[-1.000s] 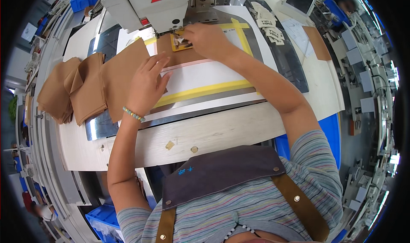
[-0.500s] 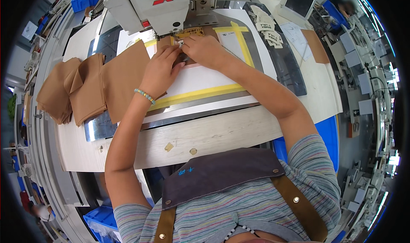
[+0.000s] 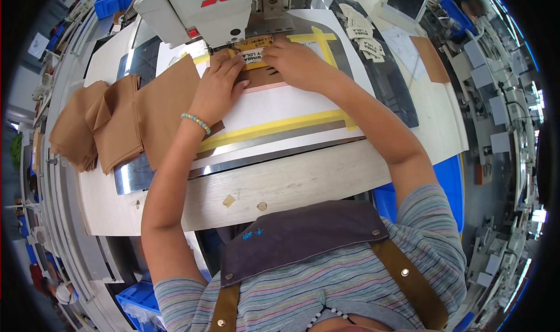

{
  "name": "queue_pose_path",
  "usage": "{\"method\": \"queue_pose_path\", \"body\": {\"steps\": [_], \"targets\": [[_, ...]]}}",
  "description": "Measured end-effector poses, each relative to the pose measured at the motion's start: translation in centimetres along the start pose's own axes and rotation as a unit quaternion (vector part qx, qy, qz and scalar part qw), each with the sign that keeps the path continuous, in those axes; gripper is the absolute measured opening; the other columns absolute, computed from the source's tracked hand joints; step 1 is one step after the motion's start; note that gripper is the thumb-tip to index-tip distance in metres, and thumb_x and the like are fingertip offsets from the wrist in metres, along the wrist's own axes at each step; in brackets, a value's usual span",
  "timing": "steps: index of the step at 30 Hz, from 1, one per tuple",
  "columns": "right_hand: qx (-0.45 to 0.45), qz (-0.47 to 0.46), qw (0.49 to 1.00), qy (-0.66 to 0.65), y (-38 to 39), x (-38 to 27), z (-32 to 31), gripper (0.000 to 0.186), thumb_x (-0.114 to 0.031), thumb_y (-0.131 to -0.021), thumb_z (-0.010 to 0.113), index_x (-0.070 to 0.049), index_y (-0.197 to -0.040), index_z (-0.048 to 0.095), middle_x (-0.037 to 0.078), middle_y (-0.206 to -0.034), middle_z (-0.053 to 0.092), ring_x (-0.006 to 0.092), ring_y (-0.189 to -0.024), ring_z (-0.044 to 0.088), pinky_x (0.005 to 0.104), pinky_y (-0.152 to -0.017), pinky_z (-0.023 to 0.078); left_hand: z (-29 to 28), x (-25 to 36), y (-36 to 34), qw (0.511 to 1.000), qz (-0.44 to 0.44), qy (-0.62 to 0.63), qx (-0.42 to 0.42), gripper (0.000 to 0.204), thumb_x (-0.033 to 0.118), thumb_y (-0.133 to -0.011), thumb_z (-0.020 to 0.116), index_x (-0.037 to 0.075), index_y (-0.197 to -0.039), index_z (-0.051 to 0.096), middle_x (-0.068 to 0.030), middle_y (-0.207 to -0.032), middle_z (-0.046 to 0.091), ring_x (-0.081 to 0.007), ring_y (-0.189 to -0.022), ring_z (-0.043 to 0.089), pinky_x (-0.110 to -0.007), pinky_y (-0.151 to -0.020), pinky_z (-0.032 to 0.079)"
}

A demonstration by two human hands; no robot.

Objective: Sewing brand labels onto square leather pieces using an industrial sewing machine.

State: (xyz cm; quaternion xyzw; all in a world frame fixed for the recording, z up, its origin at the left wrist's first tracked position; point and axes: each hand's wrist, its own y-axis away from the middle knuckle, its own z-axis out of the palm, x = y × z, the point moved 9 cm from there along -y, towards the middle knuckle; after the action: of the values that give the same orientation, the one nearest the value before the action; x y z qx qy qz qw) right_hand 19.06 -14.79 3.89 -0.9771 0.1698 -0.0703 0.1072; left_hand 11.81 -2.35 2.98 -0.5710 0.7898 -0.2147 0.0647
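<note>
Spreading apart just now: your hands met over the work half a second ago, and they've parted enough to show the label. Largest first. Table (image 3: 291, 189) under everything; machine (image 3: 201, 14) at its far side, red emblem on the front, brand not copied. Apron (image 3: 306, 233) carries small blue characters. Brown stack (image 3: 119, 128) sits to your left; brown panel (image 3: 254, 77) lies in front of the machine, its near edge pinkish. Your left hand (image 3: 216, 93) is loosely spread, thumb out, fingertips by the label's left end, nothing seen gripped. Your right hand (image 3: 300, 66) is half curled, tips at the right end; pinching or only pressing, can't tell. Tag pile (image 3: 363, 34) lies off right, white with dark print. Yellow template (image 3: 256, 42) is on the panel, dark handwriting, partly covered. White label (image 3: 252, 55) lies between your fingertips, within the template, bold dark letters upside down to you. Judgement: it's roughly placed, alignment maybe being adjusted.
</note>
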Motion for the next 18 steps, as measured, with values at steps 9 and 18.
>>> {"method": "queue_pose_path", "body": {"steps": [9,18], "targets": [[0.056,-0.015,0.995,-0.082,0.5,1.2,0.6,0.046,0.003,-0.091,0.058,-0.003,-0.135,0.067,0.004,-0.147,0.062,0.0258,-0.137,0.052,0.0396,-0.11,0.049,0.1,-0.8,-0.8,1.0,-0.005,0.029,0.005,0.04,0.018,-0.098,0.071,0.002,-0.134,0.066,-0.0094,-0.147,0.062,-0.0332,-0.139,0.052,-0.044,-0.115,0.046],[0.046,-0.008,0.999,-0.019,0.5,0.9,1.6,0.041,-0.003,-0.093,0.059,-0.002,-0.133,0.067,0.006,-0.147,0.061,0.0251,-0.132,0.055,0.0396,-0.111,0.048,-0.6,-0.2,-0.3,0.999,-0.001,0.039,0.033,0.037,0.016,-0.097,0.072,0.001,-0.13,0.067,-0.0123,-0.141,0.063,-0.0352,-0.133,0.057,-0.044,-0.111,0.049]]}}
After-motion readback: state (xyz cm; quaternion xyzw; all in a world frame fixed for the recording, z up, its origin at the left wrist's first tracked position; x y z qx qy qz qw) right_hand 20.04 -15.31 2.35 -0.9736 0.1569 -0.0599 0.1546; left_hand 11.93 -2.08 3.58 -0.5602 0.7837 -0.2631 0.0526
